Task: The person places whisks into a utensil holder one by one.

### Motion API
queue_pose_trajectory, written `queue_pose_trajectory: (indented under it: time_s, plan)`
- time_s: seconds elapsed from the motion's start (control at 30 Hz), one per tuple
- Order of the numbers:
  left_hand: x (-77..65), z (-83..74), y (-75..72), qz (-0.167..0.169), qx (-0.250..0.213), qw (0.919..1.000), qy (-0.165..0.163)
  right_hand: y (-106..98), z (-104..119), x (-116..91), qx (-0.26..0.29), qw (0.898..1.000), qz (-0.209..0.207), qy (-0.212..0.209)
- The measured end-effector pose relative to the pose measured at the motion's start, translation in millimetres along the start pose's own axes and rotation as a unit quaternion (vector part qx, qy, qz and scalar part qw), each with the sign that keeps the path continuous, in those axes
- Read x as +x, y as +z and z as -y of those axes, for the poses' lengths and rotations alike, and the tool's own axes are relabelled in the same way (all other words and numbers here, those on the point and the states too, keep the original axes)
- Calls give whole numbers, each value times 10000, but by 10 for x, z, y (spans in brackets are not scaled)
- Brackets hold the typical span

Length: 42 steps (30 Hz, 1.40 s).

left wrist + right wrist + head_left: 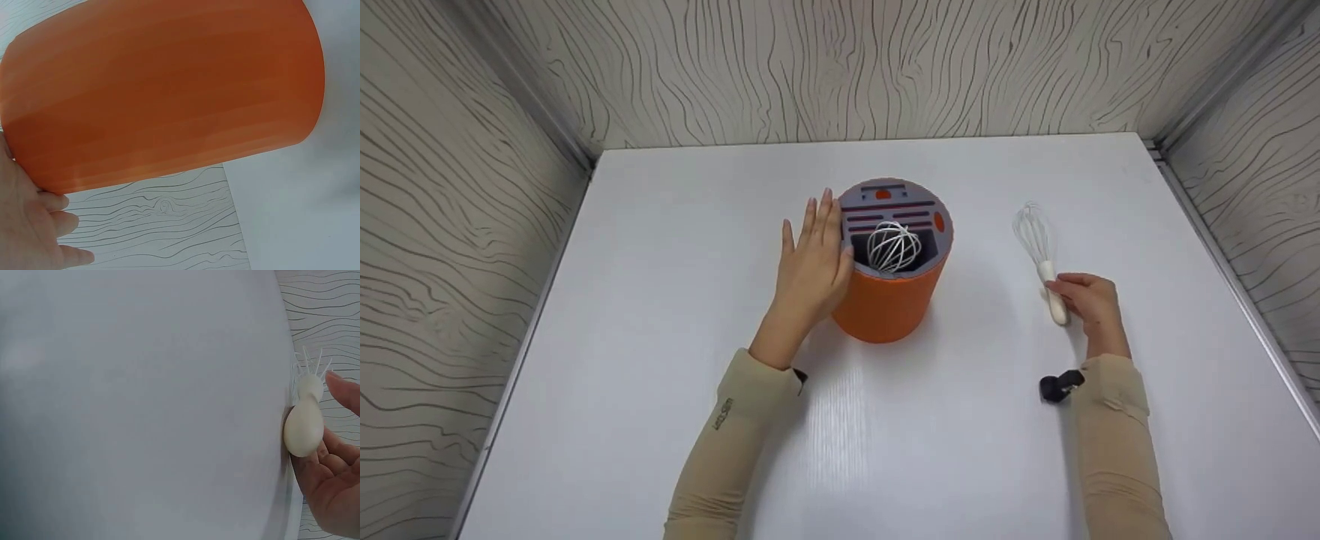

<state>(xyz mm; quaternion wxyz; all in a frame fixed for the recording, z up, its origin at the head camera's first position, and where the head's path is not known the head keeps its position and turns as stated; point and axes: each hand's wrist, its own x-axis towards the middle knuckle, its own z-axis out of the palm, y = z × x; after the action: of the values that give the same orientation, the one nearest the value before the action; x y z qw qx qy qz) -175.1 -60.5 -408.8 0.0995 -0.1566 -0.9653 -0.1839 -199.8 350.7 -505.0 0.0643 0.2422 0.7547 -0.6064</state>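
An orange cylindrical utensil holder (885, 307) with a grey slotted top stands upright on the table. The wire head of one whisk (894, 247) shows in its large front opening; its handle is hidden inside. My left hand (812, 274) lies against the holder's left side with fingers straight and the thumb at the rim. In the left wrist view, the fingers (66, 222) reach past the orange wall. To the right is a second whisk (1039, 247) with white wires and a cream handle. My right hand (1091, 300) pinches that handle between thumb and fingers.
The white table (660, 300) has wood-grain patterned walls (847, 67) at its back and sides. A small black device (1061, 386) sits at the right wrist's cuff, and part of another shows at the left cuff.
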Motion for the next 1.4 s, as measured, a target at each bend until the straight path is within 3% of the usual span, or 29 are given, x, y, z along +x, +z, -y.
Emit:
queue_pose_trajectory:
  time_s: [0.17, 0.27, 0.4, 0.63, 0.87, 1.1, 1.4]
  plan:
    - [6, -3, -1, 19, -9, 10000, 2, 26, -1, 33, -728, 9973, -48, -29]
    - [4, -2, -1, 4, -30, 10000, -1, 50, 6, 60, -1378, 9904, -39, -49]
    - [-9, -2, 6, -43, -45, 10000, 10, 58, -18, 76, -1601, 9870, -4, -121]
    - [-26, -2, 19, -4, -38, 10000, 28, -27, -146, 87, -671, 9972, 305, -92]
    - [-7, -8, -13, -6, -74, 10000, -10, -123, -157, 101, 9, 9967, 767, -270]
    - [-4, -11, -18, -31, -49, 10000, 6, -218, -236, 108, 879, 9845, 1470, -365]
    - [-4, -13, -9, 18, 89, 10000, 7, -177, -256, 83, 985, 9673, 2322, -279]
